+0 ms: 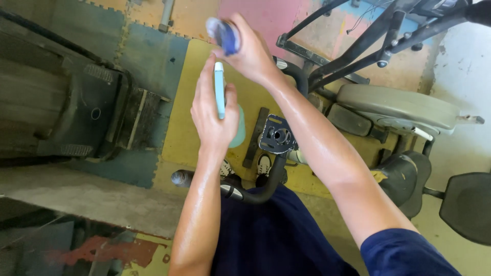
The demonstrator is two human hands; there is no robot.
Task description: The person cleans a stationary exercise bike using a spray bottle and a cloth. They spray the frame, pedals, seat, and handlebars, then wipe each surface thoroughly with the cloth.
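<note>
left hand (pixel 212 115) is wrapped around a pale teal bottle (pixel 221 97), fingers curled together and clamped on its smooth plastic body; thumb runs along the near side, the bottle's narrow neck edge sticks up past the fingertips. a rounded teal bulge of the bottle shows just below the palm heel.

right hand (pixel 250 51) sits just above the left fingertips, fingers pinched shut on a blue cap (pixel 224 35), translucent, cylindrical, blurred. cap is at the right fingertips, just above the bottle's top; can't tell if they touch.

both forearms look wet and shiny.

below the left wrist: a black curved handlebar (pixel 266 186), matte tube with a chrome section, and a worn rubber grip end (pixel 180 178) beyond it. just right of the left palm is a square grey metal bracket (pixel 276 135) with a round hole, scuffed. a flat dark bar (pixel 254 138) lies between it and the bottle.

floor under the hands is foam mat (pixel 184 128), yellow tile with jigsaw edges, grimy; blue-grey and pink tiles around it. well left of the fingers, a dusty black treadmill (pixel 66 107) with ribbed side strips. right of the right forearm, a beige moulded plastic housing (pixel 394 105) and black steel frame tubes (pixel 358 46).
</note>
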